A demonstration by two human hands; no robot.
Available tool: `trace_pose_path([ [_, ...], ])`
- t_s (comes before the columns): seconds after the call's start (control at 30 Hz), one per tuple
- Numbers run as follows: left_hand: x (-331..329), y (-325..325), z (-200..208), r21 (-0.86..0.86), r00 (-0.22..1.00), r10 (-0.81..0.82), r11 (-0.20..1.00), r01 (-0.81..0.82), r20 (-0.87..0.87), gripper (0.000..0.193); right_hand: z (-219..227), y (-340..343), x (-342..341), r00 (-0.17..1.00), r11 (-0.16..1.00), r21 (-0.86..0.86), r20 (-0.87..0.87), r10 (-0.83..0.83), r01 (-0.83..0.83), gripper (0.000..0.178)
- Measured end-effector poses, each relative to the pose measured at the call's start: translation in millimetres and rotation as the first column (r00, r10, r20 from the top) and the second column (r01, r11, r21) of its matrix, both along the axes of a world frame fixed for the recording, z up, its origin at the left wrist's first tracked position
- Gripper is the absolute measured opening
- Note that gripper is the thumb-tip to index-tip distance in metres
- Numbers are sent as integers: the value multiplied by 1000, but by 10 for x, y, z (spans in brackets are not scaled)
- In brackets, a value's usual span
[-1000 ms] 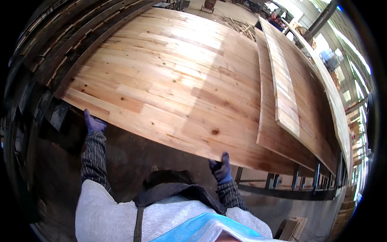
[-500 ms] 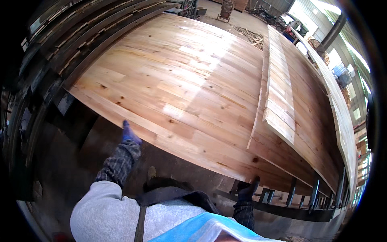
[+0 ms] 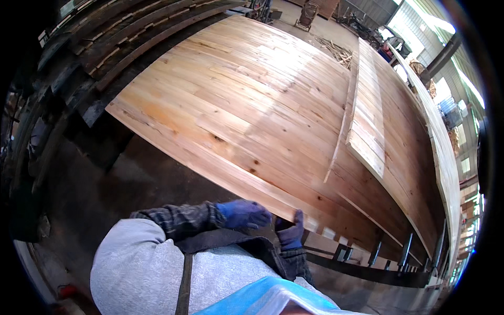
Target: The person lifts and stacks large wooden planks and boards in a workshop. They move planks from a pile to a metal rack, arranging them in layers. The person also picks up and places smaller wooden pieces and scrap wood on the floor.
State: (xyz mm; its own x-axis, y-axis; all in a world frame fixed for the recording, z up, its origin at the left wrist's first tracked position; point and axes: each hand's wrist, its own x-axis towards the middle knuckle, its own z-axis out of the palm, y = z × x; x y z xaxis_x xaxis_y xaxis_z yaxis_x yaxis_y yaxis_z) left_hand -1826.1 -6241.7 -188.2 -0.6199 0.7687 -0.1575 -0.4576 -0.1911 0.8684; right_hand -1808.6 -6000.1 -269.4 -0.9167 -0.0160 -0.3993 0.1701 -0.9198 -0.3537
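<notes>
Gloves of purple-blue fabric (image 3: 228, 211) showed at the ends of our dark striped sleeves (image 3: 184, 220). Our right hand (image 3: 290, 233) gripped the near edge of a broad, pale brown panel of joined wood strips (image 3: 252, 105), its thumb at the rim and its fingers partly hidden. Our left hand (image 3: 245, 214) was loosely curled just beside that edge, nearer the panel's left end; we could not tell whether it touched the wood or held anything.

The panel lay spread before us, face up. We judged it heavy for its breadth and fairly stiff, though likely to sag a little across such a span, and its smooth, shiny face seemed apt to slip under fabric. The near edge looked the best hold, hands well apart, thumbs over and fingers under; we thought the corners easiest to chip.

Left of the panel we saw rows of dark metal beams (image 3: 139, 44). On its right were a tilted, reddish-brown wooden sheet (image 3: 401, 136) and, near the panel's close right corner, dark upright metal posts (image 3: 406, 252). Past the panel's far edge lay heaped thin wooden sticks (image 3: 336, 51).
</notes>
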Motion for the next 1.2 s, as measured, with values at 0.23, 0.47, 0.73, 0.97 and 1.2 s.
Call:
trace_pose_path([
  [0.23, -814, -2033, -225, -171, 313, 507, 307, -936, -803, 38, -363, 1225, 227, 912, 127, 934, -285, -296, 333, 27],
  [0.47, -1004, -3870, -174, -517, 491, 167, -201, -832, -855, 58, -369, 1631, 516, 847, 803, 289, -58, -528, 521, 59],
  [0.73, -865, -2150, -204, -491, 951, 310, 828, -271, -2, 52, 30, -21, 189, 839, 843, 152, 107, -534, 516, 57],
  [0.97, -704, -796, -490, -217, 994, 45, 976, -22, 101, 58, 156, -502, 150, 873, 857, 316, 143, -466, 406, 60],
  [1.2, -654, 609, -405, -240, 951, -166, 943, 230, 259, 49, -529, -138, 66, 819, 819, 29, 26, -574, 573, 48],
])
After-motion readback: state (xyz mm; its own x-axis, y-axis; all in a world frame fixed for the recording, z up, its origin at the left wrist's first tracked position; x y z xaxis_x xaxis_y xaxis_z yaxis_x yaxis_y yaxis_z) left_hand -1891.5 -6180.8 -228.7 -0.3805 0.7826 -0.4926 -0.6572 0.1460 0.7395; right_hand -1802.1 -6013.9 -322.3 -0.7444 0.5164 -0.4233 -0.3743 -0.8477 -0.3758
